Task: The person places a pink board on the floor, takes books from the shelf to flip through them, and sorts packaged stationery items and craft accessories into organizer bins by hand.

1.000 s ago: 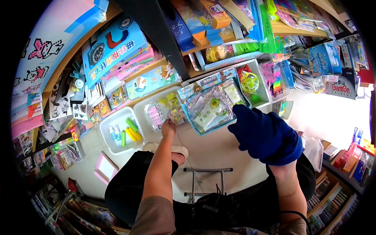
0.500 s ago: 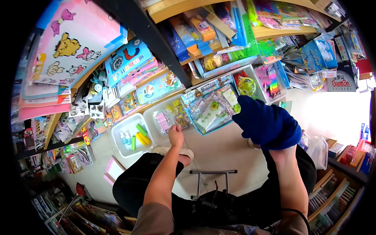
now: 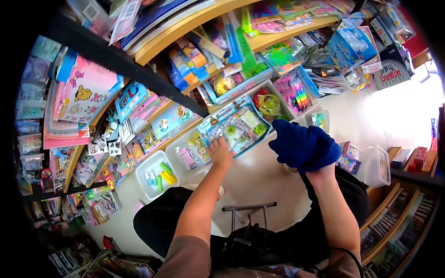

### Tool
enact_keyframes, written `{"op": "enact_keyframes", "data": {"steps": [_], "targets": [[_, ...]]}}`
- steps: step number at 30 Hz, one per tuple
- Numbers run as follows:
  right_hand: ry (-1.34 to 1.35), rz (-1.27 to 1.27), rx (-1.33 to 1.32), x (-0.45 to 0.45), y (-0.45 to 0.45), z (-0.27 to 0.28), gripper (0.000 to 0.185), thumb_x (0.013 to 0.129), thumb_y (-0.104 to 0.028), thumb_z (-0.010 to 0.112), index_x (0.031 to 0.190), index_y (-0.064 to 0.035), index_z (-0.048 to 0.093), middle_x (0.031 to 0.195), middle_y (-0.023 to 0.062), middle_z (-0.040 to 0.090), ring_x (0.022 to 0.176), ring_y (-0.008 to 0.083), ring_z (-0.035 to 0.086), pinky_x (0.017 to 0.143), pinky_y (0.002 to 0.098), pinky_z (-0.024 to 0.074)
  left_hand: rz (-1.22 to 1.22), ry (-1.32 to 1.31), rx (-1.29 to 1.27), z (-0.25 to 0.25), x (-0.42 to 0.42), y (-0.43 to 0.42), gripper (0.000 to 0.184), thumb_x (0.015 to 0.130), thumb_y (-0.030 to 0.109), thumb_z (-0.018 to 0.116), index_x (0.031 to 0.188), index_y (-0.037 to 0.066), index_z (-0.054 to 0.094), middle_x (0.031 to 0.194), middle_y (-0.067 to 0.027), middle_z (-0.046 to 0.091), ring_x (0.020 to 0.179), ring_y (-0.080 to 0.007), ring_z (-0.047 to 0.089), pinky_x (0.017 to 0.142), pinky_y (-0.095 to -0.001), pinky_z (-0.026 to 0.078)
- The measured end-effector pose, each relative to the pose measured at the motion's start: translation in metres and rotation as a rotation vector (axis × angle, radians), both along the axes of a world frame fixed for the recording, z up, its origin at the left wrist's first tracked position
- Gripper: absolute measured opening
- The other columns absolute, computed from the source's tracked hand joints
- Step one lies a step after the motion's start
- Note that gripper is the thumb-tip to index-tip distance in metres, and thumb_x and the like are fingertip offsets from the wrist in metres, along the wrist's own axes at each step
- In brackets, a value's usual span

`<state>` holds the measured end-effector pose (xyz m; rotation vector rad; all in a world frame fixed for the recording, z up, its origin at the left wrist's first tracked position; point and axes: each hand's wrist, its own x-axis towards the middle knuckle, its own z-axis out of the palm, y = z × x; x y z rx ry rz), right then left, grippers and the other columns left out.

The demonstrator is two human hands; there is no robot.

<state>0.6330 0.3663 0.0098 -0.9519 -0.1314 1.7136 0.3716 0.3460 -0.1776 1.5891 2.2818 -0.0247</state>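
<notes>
My left hand (image 3: 219, 151) is at the near left edge of a blue-edged display box (image 3: 234, 127), its fingers stretched out and apart. Clear packets with green avocado pictures lie in this box. Just left of the hand is a clear bin (image 3: 172, 150) with pink and yellow packaged items. A bunched dark blue cloth (image 3: 303, 146) covers my right hand (image 3: 320, 175), which holds it up right of the display box; the fingers are hidden inside it.
A white tub (image 3: 141, 178) with green and yellow pieces and small bottles stands at left. A grey bin (image 3: 282, 99) and wooden shelves (image 3: 185, 30) full of stationery lie beyond. Between my legs is a metal stool frame (image 3: 250, 207). A clear plastic container (image 3: 378, 169) stands at right.
My left hand has moved right and up from the clear bin to the display box, its fingers now spreading. The blue cloth stays on my right hand. The view has shifted.
</notes>
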Motion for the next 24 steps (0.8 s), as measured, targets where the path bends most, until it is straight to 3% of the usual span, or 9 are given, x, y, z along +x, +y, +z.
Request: {"op": "enact_keyframes", "data": {"steps": [4, 9, 13, 16, 19, 20, 22, 24], "targets": [[0.062, 0.004, 0.013, 0.005, 0.009, 0.015, 0.023, 0.089, -0.030, 0.039, 0.091, -0.0113, 0.052, 0.096, 0.0046, 0.056, 0.088, 0.0205, 0.055, 0.076, 0.0342, 0.0455, 0.045, -0.073, 0.039, 0.004, -0.002, 0.001, 0.071, 0.059, 0.026, 0.077, 0.117, 0.011, 0.039, 0.116, -0.0115, 0.047, 0.113, -0.0284, 0.041, 0.090, -0.0493, 0.030], [0.033, -0.020, 0.016, 0.005, 0.003, 0.022, 0.027, 0.089, -0.034, 0.038, 0.089, -0.0110, 0.052, 0.091, 0.0046, 0.055, 0.084, 0.0205, 0.055, 0.073, 0.0344, 0.0458, 0.027, -0.174, 0.085, -0.003, -0.019, -0.015, 0.042, 0.070, 0.017, 0.065, 0.106, 0.007, 0.046, 0.108, -0.0165, 0.053, 0.098, -0.0338, 0.052, 0.081, -0.0440, 0.040], [0.110, 0.088, 0.141, 0.013, -0.005, -0.017, 0.030, 0.089, -0.033, 0.038, 0.103, -0.0094, 0.052, 0.106, 0.0074, 0.056, 0.096, 0.0240, 0.054, 0.083, 0.0395, 0.0445, 0.090, -0.219, 0.083, 0.003, -0.022, -0.019, 0.021, 0.076, 0.008, 0.054, 0.096, 0.004, 0.052, 0.092, -0.0196, 0.059, 0.082, -0.0388, 0.057, 0.072, -0.0376, 0.046], [0.181, 0.172, 0.163, 0.011, -0.009, -0.023, 0.032, 0.089, -0.035, 0.038, 0.102, -0.0088, 0.051, 0.104, 0.0077, 0.057, 0.094, 0.0246, 0.055, 0.079, 0.0392, 0.0458, 0.157, -0.298, 0.167, 0.002, -0.030, -0.021, 0.018, 0.077, 0.006, 0.054, 0.095, 0.003, 0.053, 0.086, -0.0151, 0.063, 0.078, -0.0304, 0.061, 0.072, -0.0342, 0.046], [0.117, 0.220, 0.162, -0.002, -0.011, -0.007, 0.034, 0.089, -0.037, 0.038, 0.103, -0.0083, 0.050, 0.102, 0.0078, 0.057, 0.090, 0.0243, 0.056, 0.077, 0.0370, 0.0466, 0.427, -1.118, 0.249, 0.021, -0.028, -0.024, 0.018, 0.078, 0.003, 0.053, 0.096, 0.003, 0.054, 0.090, -0.0096, 0.063, 0.078, -0.0191, 0.060, 0.072, -0.0299, 0.046], [0.068, 0.240, 0.157, -0.009, -0.012, 0.001, 0.034, 0.089, -0.037, 0.038, 0.103, -0.0081, 0.050, 0.101, 0.0075, 0.057, 0.090, 0.0234, 0.056, 0.076, 0.0355, 0.0465, 0.434, -1.213, 0.189, 0.031, -0.028, -0.025, 0.018, 0.078, 0.002, 0.054, 0.096, 0.003, 0.055, 0.091, -0.0076, 0.062, 0.080, -0.0164, 0.059, 0.073, -0.0286, 0.045], [-0.051, 0.274, 0.152, -0.026, -0.015, 0.006, 0.034, 0.089, -0.037, 0.039, 0.103, -0.0083, 0.049, 0.098, 0.0061, 0.056, 0.085, 0.0198, 0.056, 0.071, 0.0317, 0.0461, 0.445, -1.400, 0.062, 0.100, -0.012, -0.029, 0.019, 0.077, 0.001, 0.054, 0.097, 0.004, 0.055, 0.093, -0.0037, 0.061, 0.082, -0.0110, 0.057, 0.074, -0.0262, 0.044], [-0.190, 0.303, 0.150, -0.048, -0.022, -0.017, 0.033, 0.090, -0.037, 0.040, 0.105, -0.0092, 0.048, 0.093, 0.0039, 0.055, 0.078, 0.0144, 0.056, 0.062, 0.0269, 0.0451, 0.364, -1.538, 0.009, 0.149, 0.000, -0.038, 0.018, 0.078, 0.001, 0.053, 0.096, 0.004, 0.055, 0.096, -0.0028, 0.060, 0.086, -0.0113, 0.056, 0.075, -0.0254, 0.043]]}}
